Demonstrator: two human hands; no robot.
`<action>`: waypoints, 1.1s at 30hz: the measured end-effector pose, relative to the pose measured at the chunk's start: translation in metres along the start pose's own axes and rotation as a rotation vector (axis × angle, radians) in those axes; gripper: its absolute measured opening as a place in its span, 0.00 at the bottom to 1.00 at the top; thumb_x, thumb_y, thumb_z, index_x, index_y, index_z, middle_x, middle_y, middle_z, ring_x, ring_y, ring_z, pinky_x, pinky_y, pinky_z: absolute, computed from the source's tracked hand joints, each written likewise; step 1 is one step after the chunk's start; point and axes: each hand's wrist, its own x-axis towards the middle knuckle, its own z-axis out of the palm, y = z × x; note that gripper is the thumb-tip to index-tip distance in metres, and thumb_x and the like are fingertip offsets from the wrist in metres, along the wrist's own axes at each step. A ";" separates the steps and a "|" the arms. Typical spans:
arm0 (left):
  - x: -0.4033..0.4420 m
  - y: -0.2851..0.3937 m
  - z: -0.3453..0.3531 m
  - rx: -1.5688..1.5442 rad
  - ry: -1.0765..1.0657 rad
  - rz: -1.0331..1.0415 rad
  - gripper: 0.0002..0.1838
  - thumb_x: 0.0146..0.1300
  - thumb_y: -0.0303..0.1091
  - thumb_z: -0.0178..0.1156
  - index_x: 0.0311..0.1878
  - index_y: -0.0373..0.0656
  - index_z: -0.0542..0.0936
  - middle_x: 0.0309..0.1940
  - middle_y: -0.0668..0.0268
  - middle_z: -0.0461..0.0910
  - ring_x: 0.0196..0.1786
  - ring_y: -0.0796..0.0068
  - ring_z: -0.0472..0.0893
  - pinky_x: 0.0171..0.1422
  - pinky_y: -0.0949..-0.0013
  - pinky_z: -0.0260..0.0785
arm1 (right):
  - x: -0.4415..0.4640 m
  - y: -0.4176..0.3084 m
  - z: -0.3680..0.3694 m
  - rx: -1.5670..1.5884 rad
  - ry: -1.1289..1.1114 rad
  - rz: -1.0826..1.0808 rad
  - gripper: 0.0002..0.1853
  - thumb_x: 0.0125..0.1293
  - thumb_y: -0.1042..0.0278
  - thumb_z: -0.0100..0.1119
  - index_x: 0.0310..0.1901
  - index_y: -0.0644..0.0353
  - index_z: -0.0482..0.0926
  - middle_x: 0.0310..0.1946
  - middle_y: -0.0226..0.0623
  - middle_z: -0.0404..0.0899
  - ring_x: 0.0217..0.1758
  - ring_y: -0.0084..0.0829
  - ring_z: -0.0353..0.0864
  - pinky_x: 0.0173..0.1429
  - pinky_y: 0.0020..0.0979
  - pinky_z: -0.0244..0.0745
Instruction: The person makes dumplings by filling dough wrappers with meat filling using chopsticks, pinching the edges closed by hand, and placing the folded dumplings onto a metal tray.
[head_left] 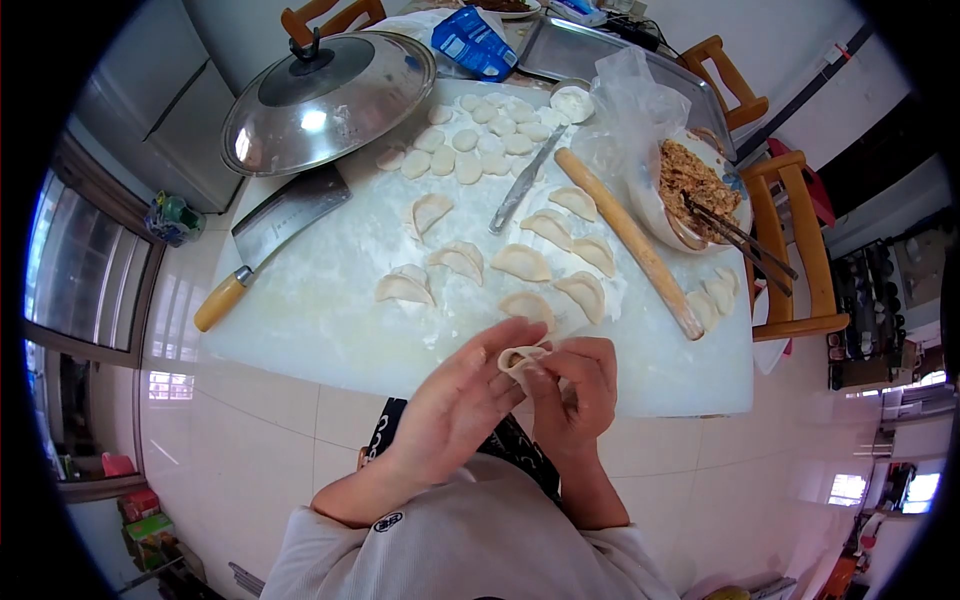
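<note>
A partly folded dumpling (519, 361) with some filling showing is held between my hands, near the board's front edge. My right hand (573, 395) pinches its right side between thumb and fingers. My left hand (462, 398) supports it from the left, palm up, with the fingers reaching behind it. Several folded dumplings (521, 263) lie on the floured white board (300, 330) beyond my hands; one of them is right behind my left fingertips. Round dough pieces (466, 140) are spread at the back of the board.
A cleaver (290, 215) and large pan lid (330, 105) lie at left. Right of the dumplings is a rolling pin (630, 240), then a bowl of filling (690, 185) with chopsticks (745, 240). A metal scraper (527, 180) lies mid-board. Wooden chairs (795, 250) stand beyond.
</note>
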 end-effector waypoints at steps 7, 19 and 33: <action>0.002 -0.007 0.005 0.193 -0.010 0.021 0.29 0.73 0.38 0.42 0.71 0.33 0.55 0.67 0.58 0.62 0.66 0.69 0.66 0.72 0.64 0.54 | 0.000 0.006 0.000 -0.030 -0.046 -0.114 0.10 0.53 0.81 0.67 0.37 0.62 0.79 0.37 0.38 0.75 0.34 0.32 0.76 0.33 0.29 0.73; 0.002 0.003 -0.005 0.297 0.003 0.013 0.29 0.70 0.35 0.42 0.71 0.30 0.56 0.70 0.52 0.60 0.66 0.65 0.68 0.68 0.65 0.61 | 0.008 0.008 0.001 0.137 -0.252 -0.091 0.14 0.53 0.79 0.69 0.42 0.63 0.81 0.35 0.35 0.72 0.29 0.22 0.71 0.30 0.22 0.68; 0.004 -0.016 -0.015 0.138 -0.069 -0.017 0.31 0.77 0.49 0.31 0.71 0.34 0.56 0.65 0.59 0.64 0.66 0.70 0.64 0.72 0.62 0.52 | 0.004 0.007 0.002 0.075 -0.037 -0.073 0.10 0.50 0.82 0.66 0.33 0.59 0.80 0.36 0.35 0.75 0.35 0.32 0.75 0.36 0.29 0.70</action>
